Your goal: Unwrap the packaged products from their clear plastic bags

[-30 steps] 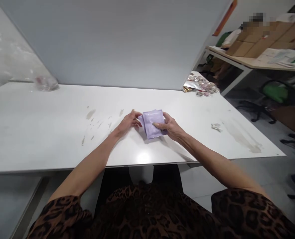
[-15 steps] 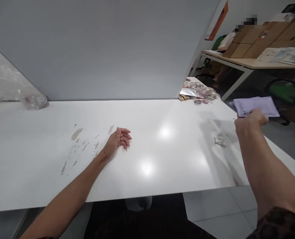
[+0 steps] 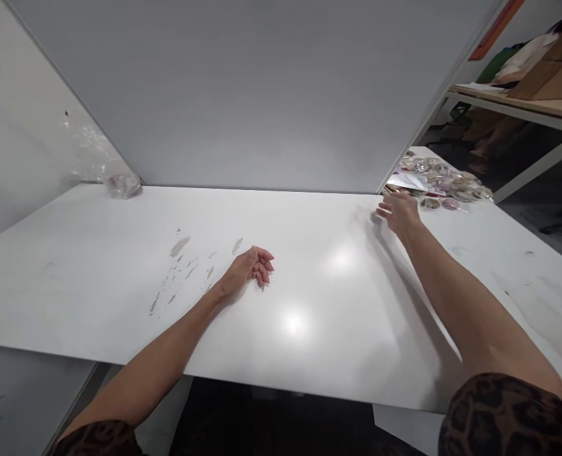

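Note:
My left hand (image 3: 251, 267) rests on the white table (image 3: 205, 218), palm turned inward, its fingers loosely bent and apart with nothing in them. My right hand (image 3: 401, 212) is raised over the back right of the table, close to the end of the grey partition. Its fingers are spread and look empty. Just beyond it lies a heap of small items in clear plastic packets (image 3: 452, 180), partly covered by the hand. What the packets contain is too small to make out.
The tall grey partition (image 3: 271, 95) closes off the back. Crumpled clear plastic (image 3: 122, 185) sits at its left end. Grey marks (image 3: 180, 246) stain the table. Another table (image 3: 513, 104) with cardboard boxes (image 3: 554, 73) stands behind right, with a person partly seen there.
My right hand has let go of the purple pouch, which is out of view, and has moved left and inward over the table. The view has turned left; my left hand stays put.

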Motion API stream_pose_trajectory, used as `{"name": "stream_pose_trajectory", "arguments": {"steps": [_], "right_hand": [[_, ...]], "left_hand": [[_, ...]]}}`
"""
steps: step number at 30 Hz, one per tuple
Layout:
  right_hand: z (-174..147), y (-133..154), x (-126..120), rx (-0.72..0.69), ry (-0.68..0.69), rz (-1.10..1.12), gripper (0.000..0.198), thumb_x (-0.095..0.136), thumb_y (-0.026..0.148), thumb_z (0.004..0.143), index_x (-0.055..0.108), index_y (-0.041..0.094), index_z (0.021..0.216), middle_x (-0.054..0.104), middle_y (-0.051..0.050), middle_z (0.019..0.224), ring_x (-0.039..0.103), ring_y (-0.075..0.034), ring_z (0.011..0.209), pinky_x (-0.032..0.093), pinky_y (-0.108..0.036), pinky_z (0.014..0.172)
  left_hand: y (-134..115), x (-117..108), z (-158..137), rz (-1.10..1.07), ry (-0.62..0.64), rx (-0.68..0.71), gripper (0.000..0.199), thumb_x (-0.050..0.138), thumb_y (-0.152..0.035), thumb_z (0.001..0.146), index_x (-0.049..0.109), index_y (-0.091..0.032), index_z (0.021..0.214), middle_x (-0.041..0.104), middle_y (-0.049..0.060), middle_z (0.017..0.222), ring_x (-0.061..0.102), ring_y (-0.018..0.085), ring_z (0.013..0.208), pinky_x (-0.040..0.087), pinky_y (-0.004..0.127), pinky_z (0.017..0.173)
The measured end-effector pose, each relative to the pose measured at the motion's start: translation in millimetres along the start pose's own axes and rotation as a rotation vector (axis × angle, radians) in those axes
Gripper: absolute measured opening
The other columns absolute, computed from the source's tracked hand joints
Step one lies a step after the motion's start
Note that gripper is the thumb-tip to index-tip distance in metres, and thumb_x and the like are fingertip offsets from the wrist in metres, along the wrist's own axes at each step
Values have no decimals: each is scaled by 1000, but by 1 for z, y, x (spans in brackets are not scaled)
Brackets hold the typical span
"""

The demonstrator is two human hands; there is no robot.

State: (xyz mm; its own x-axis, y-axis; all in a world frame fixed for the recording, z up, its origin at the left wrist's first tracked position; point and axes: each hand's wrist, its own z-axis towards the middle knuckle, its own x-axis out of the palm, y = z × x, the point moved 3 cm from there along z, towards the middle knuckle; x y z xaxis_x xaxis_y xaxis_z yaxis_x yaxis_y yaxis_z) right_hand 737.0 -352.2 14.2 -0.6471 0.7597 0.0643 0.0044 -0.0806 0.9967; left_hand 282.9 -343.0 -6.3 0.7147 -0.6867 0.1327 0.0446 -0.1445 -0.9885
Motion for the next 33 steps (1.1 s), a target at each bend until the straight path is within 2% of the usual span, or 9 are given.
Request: {"name": "stream_pose_trajectory", "arguments": {"steps": [3, 8, 13, 17, 21, 25, 29, 31, 33], "right_hand": [[-58, -3, 3, 126, -11, -46, 26, 79, 22, 64, 60, 21, 82, 60, -1, 80, 61, -15, 72, 51, -29, 60], [-165, -2, 30, 113, 280, -112, 38, 89, 37, 59, 73, 21, 88, 72, -7, 95, 67, -21, 83, 54, -32, 65], [-259, -7, 81, -131, 693, -420, 46, 77, 62, 76, 75, 24, 101, 75, -9, 99, 69, -27, 86, 57, -41, 73], [-326, -8, 126, -434, 981, -543, 39, 59, 59, 93, 71, 26, 110, 75, -11, 108, 71, -29, 92, 59, -44, 79], [-372, -12, 156, -783, 1072, -539, 30, 50, 44, 103, 69, 25, 116, 73, -13, 119, 69, -31, 110, 57, -51, 92], [-383, -19, 164, -929, 1108, -541, 26, 50, 30, 105, 67, 26, 123, 71, -13, 124, 68, -30, 114, 57, -50, 93], [-389, -6, 156, -909, 1127, -544, 33, 55, 25, 102, 62, 33, 134, 70, -10, 130, 68, -29, 117, 61, -47, 90], [-408, 14, 148, -878, 1143, -602, 39, 57, 24, 100, 62, 36, 137, 69, -8, 132, 69, -31, 118, 63, -48, 90], [-437, 40, 139, -813, 1132, -670, 45, 56, 25, 100, 61, 39, 142, 69, -8, 134, 69, -32, 119, 65, -48, 89]], "left_hand": [[-1, 3, 2, 9, 9, 13, 69, 53, -80, 89, 66, -14, 104, 69, 7, 89, 67, 14, 65, 54, 27, 57], [0, 12, 8, -38, -10, -43, 69, 55, -80, 88, 62, -12, 98, 66, 4, 79, 65, 12, 58, 52, 26, 53], [4, -1, 15, -107, -39, 4, 57, 57, -70, 94, 61, -14, 99, 67, 5, 82, 65, 11, 60, 50, 25, 55], [-3, -30, 13, -28, -182, 132, 37, 63, -53, 96, 62, -16, 98, 67, 3, 89, 64, 8, 64, 49, 23, 59], [-15, -93, 5, 167, -467, 183, 18, 64, -36, 97, 61, -18, 98, 66, 3, 97, 64, 10, 77, 51, 24, 70], [-33, -196, -9, 485, -942, 169, 8, 64, -22, 95, 61, -17, 102, 63, 12, 123, 62, 17, 106, 49, 35, 103], [-49, -288, -25, 582, -1229, 124, 47, 68, -20, 92, 52, -13, 136, 44, 23, 151, 48, 27, 142, 34, 39, 122], [-57, -317, -28, 567, -1264, 118, 72, 73, -22, 90, 38, -15, 152, 31, 25, 162, 36, 30, 154, 29, 42, 126], [-66, -332, -27, 544, -1237, 117, 92, 79, -26, 86, 25, -20, 160, 17, 24, 170, 23, 34, 160, 26, 48, 127]]}}
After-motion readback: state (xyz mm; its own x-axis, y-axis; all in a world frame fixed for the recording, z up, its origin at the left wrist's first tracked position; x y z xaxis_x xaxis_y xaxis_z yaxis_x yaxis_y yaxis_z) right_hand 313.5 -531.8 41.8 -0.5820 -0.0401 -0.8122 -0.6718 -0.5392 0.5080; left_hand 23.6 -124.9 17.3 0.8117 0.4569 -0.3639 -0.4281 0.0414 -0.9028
